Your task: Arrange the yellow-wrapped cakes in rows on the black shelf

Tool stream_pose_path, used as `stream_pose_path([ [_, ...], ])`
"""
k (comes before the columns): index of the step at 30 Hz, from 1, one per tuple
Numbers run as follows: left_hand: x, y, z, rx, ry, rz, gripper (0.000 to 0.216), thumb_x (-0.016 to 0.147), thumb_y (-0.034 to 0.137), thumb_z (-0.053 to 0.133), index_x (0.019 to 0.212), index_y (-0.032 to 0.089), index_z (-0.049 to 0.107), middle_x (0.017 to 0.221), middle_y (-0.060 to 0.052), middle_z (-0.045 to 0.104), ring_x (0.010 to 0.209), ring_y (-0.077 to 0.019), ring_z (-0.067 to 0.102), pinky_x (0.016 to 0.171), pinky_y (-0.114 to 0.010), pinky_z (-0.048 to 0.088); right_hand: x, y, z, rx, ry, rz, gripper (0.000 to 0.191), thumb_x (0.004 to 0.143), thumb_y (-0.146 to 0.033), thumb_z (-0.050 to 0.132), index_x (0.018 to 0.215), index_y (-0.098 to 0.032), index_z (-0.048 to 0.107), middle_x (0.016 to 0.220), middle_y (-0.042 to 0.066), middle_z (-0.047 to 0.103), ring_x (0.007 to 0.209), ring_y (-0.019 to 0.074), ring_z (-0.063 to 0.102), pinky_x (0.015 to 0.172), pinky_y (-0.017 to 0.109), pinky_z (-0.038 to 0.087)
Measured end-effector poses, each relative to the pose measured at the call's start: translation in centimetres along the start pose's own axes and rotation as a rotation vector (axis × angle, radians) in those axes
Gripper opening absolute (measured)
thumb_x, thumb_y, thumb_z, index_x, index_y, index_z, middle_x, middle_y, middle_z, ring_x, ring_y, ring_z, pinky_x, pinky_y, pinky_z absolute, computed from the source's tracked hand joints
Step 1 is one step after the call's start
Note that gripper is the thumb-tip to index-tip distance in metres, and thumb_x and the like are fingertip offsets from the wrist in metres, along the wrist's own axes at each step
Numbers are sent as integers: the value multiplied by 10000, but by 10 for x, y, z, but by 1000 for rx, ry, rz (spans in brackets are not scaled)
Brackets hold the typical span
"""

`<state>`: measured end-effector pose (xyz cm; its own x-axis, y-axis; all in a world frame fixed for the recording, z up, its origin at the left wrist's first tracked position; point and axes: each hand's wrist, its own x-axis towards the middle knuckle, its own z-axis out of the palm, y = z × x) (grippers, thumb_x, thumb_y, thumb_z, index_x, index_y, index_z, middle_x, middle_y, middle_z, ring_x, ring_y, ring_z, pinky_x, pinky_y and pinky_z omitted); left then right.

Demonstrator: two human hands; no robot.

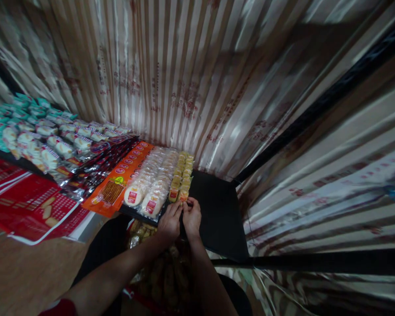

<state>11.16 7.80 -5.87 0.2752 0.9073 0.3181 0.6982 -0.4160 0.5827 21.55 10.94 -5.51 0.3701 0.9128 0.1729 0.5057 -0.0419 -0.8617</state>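
Note:
Both of my hands meet at the front end of two rows of small yellow snack packets [186,172] on a dark shelf [217,206]. My right hand [192,217] has its thumb and fingers pinched on the front packet [184,194] of the right row. From the left, the fingers of my left hand [170,223] press close together at the same packet's lower edge. Just left of these rows lie two rows of round white crackers [152,202] in clear wrappers, overlapping one another. Fingertips hide part of the front packet.
Left along the shelf lie an orange snack bag [110,193], dark red packets [100,163], white wrapped snacks [61,147] and teal packets [23,107]. A red bag [36,202] hangs below. More packets [167,274] sit beneath my arms. Striped sheeting and a black pole [303,105] bound the shelf.

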Motion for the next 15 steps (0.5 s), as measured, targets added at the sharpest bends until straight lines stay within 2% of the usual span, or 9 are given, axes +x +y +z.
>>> stream_pose_path([
  [5, -2, -5, 11, 6, 35, 47, 461, 837, 123, 308, 1255, 42, 483, 1337, -179, 462, 1246, -254, 399, 1042, -448, 372, 2, 5, 2, -90, -59, -11, 225, 777, -358, 452, 881, -188, 554, 841, 64, 632, 736, 193, 595, 712, 320, 465],
  [8, -4, -7, 14, 0, 46, 60, 455, 842, 123, 296, 1247, 33, 485, 1336, -188, 461, 1253, -253, 393, 1045, -450, 368, 3, 7, 2, -89, -54, -10, 247, 773, -375, 457, 883, -180, 560, 862, 74, 624, 745, 193, 594, 712, 320, 467],
  [15, -10, 0, -4, -35, 37, 67, 486, 755, 80, 360, 1214, 63, 518, 1317, -174, 468, 1227, -246, 407, 1038, -442, 376, -9, 1, -3, 35, 25, -53, 356, 774, -418, 488, 983, -141, 567, 990, 126, 590, 737, 170, 587, 729, 321, 487],
])
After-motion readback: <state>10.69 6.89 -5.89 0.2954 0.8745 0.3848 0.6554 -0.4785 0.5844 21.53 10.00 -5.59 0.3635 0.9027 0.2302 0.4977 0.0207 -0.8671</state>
